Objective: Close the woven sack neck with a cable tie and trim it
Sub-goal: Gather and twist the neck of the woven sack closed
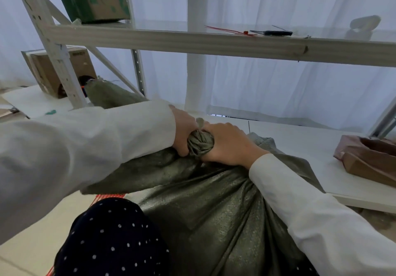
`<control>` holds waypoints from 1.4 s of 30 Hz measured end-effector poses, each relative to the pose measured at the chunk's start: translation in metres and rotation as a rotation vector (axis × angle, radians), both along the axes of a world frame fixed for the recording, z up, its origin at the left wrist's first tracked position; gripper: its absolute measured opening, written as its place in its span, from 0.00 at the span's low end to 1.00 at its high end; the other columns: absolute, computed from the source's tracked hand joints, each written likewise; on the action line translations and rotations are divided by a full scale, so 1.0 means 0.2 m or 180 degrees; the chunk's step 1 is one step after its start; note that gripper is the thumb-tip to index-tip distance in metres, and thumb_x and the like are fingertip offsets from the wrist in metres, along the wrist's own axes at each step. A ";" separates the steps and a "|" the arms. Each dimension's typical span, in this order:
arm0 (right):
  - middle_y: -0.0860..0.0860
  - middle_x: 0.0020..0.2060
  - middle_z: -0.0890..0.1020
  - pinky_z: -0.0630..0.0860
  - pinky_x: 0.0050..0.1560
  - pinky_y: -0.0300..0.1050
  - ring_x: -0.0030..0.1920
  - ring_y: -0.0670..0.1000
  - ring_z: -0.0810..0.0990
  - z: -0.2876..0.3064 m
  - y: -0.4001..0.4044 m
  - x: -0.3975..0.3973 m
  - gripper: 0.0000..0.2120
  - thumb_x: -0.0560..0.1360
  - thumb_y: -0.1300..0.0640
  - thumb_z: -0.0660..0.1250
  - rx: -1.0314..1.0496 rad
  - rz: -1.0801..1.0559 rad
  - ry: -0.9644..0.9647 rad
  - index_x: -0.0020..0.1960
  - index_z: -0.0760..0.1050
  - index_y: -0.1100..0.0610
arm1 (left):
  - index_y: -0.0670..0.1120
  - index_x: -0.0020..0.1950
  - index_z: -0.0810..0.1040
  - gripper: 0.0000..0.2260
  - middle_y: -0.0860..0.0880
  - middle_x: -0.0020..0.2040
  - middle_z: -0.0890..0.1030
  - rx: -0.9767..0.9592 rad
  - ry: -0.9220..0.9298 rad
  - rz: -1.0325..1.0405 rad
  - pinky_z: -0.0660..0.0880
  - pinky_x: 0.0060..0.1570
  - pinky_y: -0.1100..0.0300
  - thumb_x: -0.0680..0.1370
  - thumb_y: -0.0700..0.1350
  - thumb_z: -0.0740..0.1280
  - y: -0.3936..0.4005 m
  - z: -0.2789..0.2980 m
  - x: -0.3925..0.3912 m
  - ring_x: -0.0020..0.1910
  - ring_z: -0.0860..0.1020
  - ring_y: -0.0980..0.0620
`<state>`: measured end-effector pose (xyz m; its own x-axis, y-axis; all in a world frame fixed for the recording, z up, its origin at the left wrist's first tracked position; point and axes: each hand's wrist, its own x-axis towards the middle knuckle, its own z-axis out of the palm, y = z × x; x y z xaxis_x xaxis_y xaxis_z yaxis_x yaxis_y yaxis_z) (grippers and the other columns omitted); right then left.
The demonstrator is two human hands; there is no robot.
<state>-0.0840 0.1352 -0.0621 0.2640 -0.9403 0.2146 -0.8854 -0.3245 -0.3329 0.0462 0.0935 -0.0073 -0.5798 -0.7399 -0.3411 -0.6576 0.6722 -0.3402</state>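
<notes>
1. Sack (214,207): big olive woven one, lying between my knees and the low shelf (300,145) in front. Bulk is slack and heavy-looking; if it slumps or rolls, I reckon it drags the gather out of my grip.
2. Both hands are together, clamped round the bunched neck (200,145): left hand (182,132) on the far-left side, right hand (229,145) wrapped from the right, thumbs and fingers touching the cloth. No tie on it yet, as far as I can see.
3. Main risk: the red cable tie (227,30) and the dark-handled cutter (272,33) sit up on the upper shelf board (192,42), well apart from the neck. To fetch either I must free one hand; one hand alone prob. lets the pleats spring open.
4. Smaller risk: tie cinched too near the neck's tip could slip off; trimming w/ fingers close to the tail could nick me or the weave.
5. Hard to tell: fingertips hidden behind the neck, so can't judge how tight the twist is. Sack bottom is cut off by frame edge and my dotted trouser leg (111,239). Cutter is blurred and small; type unclear. A 2nd sack (107,95) behind my left sleeve is mostly hidden.
</notes>
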 end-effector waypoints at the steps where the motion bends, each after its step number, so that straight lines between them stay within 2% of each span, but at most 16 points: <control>1: 0.43 0.33 0.72 0.66 0.41 0.43 0.37 0.50 0.73 0.00 0.00 0.00 0.12 0.65 0.46 0.72 0.0057 -0.0017 -0.0018 0.38 0.69 0.48 | 0.45 0.67 0.65 0.28 0.46 0.58 0.76 -0.0431 -0.0014 -0.0209 0.68 0.57 0.55 0.71 0.55 0.67 0.05 0.00 0.02 0.58 0.74 0.47; 3: 0.44 0.32 0.74 0.68 0.41 0.44 0.37 0.49 0.74 0.00 -0.02 -0.01 0.12 0.65 0.47 0.72 0.0219 -0.0073 -0.0218 0.34 0.68 0.46 | 0.46 0.71 0.59 0.34 0.46 0.65 0.71 -0.1137 0.0567 -0.0585 0.65 0.65 0.50 0.70 0.58 0.64 0.13 -0.04 0.07 0.65 0.69 0.45; 5: 0.49 0.37 0.79 0.72 0.45 0.46 0.43 0.53 0.78 0.00 -0.04 -0.03 0.08 0.64 0.47 0.71 0.0288 -0.0145 -0.0550 0.38 0.74 0.48 | 0.43 0.70 0.63 0.35 0.45 0.64 0.73 -0.1615 0.1662 -0.1025 0.67 0.63 0.50 0.67 0.59 0.60 0.21 -0.11 0.11 0.63 0.72 0.43; 6: 0.51 0.40 0.81 0.73 0.46 0.47 0.46 0.54 0.79 0.00 -0.05 -0.03 0.13 0.63 0.44 0.69 0.0291 -0.0103 -0.0709 0.42 0.77 0.52 | 0.43 0.69 0.66 0.36 0.45 0.63 0.74 -0.1741 0.1944 -0.1155 0.68 0.62 0.50 0.65 0.60 0.60 0.25 -0.16 0.12 0.62 0.73 0.43; 8: 0.55 0.42 0.83 0.75 0.47 0.49 0.46 0.56 0.81 -0.01 -0.07 -0.06 0.24 0.61 0.40 0.62 0.0310 0.0039 -0.0904 0.45 0.78 0.58 | 0.42 0.69 0.66 0.38 0.45 0.65 0.74 -0.1826 0.1868 -0.1230 0.63 0.64 0.50 0.62 0.60 0.62 0.26 -0.28 0.13 0.64 0.71 0.44; 13: 0.53 0.48 0.84 0.77 0.55 0.47 0.52 0.51 0.81 0.00 -0.08 -0.10 0.11 0.68 0.59 0.71 0.0657 0.0220 -0.1522 0.51 0.80 0.56 | 0.43 0.73 0.58 0.46 0.45 0.72 0.67 -0.2567 0.1164 -0.1422 0.50 0.70 0.48 0.62 0.62 0.70 0.09 -0.34 0.13 0.70 0.60 0.45; 16: 0.55 0.50 0.84 0.76 0.59 0.52 0.54 0.52 0.81 0.00 -0.09 -0.12 0.14 0.67 0.59 0.73 0.0865 0.0187 -0.1801 0.53 0.80 0.58 | 0.46 0.73 0.57 0.50 0.45 0.71 0.69 -0.2655 0.0978 -0.1511 0.53 0.69 0.45 0.57 0.63 0.74 0.00 -0.29 0.11 0.70 0.64 0.45; 19: 0.61 0.48 0.84 0.76 0.58 0.58 0.51 0.58 0.82 0.00 -0.11 -0.12 0.12 0.67 0.60 0.72 0.1081 0.0159 -0.1946 0.50 0.80 0.61 | 0.47 0.69 0.62 0.44 0.47 0.65 0.76 -0.2403 0.1307 -0.1674 0.60 0.65 0.46 0.58 0.56 0.76 -0.07 -0.29 0.08 0.65 0.74 0.46; 23: 0.64 0.46 0.83 0.79 0.52 0.54 0.47 0.60 0.83 0.01 -0.11 -0.10 0.13 0.67 0.60 0.72 0.1168 0.0144 -0.1947 0.50 0.79 0.63 | 0.48 0.65 0.63 0.33 0.47 0.59 0.80 -0.1983 0.1473 -0.1870 0.69 0.63 0.50 0.63 0.46 0.71 -0.12 -0.25 0.08 0.60 0.78 0.48; 27: 0.53 0.39 0.84 0.79 0.44 0.44 0.37 0.48 0.82 0.04 -0.08 -0.10 0.12 0.67 0.59 0.75 0.0961 0.0238 -0.1921 0.50 0.80 0.56 | 0.50 0.71 0.53 0.37 0.47 0.70 0.71 -0.1850 0.0969 -0.2418 0.53 0.70 0.48 0.65 0.43 0.66 -0.17 -0.11 0.12 0.71 0.67 0.46; 30: 0.53 0.34 0.82 0.78 0.41 0.44 0.33 0.47 0.80 0.04 -0.08 -0.10 0.09 0.67 0.59 0.75 0.1071 0.0136 -0.1979 0.44 0.80 0.59 | 0.49 0.73 0.55 0.32 0.47 0.72 0.67 -0.2253 0.0913 -0.2460 0.52 0.69 0.46 0.68 0.42 0.59 -0.18 -0.08 0.16 0.71 0.66 0.45; 32: 0.53 0.31 0.80 0.76 0.36 0.40 0.30 0.47 0.78 0.04 -0.08 -0.11 0.05 0.68 0.60 0.74 0.1211 0.0118 -0.2115 0.40 0.79 0.59 | 0.49 0.73 0.58 0.29 0.46 0.73 0.67 -0.2451 0.1292 -0.2118 0.54 0.69 0.47 0.71 0.44 0.52 -0.19 -0.09 0.21 0.71 0.66 0.45; 34: 0.53 0.30 0.79 0.75 0.34 0.40 0.29 0.48 0.77 0.02 -0.09 -0.12 0.05 0.69 0.60 0.73 0.1305 0.0079 -0.2322 0.39 0.78 0.59 | 0.49 0.73 0.58 0.30 0.44 0.73 0.65 -0.2466 0.1894 -0.1517 0.52 0.70 0.48 0.70 0.50 0.58 -0.23 -0.09 0.28 0.72 0.63 0.45; 38: 0.52 0.29 0.78 0.74 0.32 0.41 0.28 0.49 0.76 0.01 -0.09 -0.14 0.06 0.71 0.58 0.71 0.1399 0.0003 -0.2704 0.38 0.78 0.59 | 0.44 0.73 0.56 0.40 0.42 0.73 0.63 -0.1676 0.4050 0.1121 0.58 0.70 0.48 0.69 0.54 0.72 -0.26 -0.13 0.38 0.71 0.62 0.42; 40: 0.52 0.28 0.78 0.74 0.33 0.42 0.28 0.50 0.75 0.01 -0.09 -0.14 0.07 0.72 0.59 0.70 0.1414 -0.0037 -0.2916 0.36 0.77 0.58 | 0.43 0.74 0.53 0.40 0.43 0.74 0.60 -0.0428 0.5128 0.3068 0.62 0.67 0.48 0.72 0.59 0.68 -0.25 -0.17 0.36 0.71 0.62 0.40; 42: 0.52 0.27 0.77 0.74 0.32 0.42 0.27 0.50 0.75 0.01 -0.09 -0.14 0.10 0.73 0.59 0.69 0.1429 -0.0057 -0.3052 0.33 0.77 0.58 | 0.45 0.73 0.56 0.37 0.42 0.72 0.65 0.1449 0.5448 0.4071 0.66 0.59 0.48 0.72 0.64 0.61 -0.25 -0.24 0.33 0.63 0.71 0.41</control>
<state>-0.1113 0.1182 -0.0596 0.1536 -0.9872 -0.0422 -0.1920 0.0120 -0.9813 0.1116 0.0440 -0.0561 0.1740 -0.9048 -0.3886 -0.0983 -0.4086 0.9074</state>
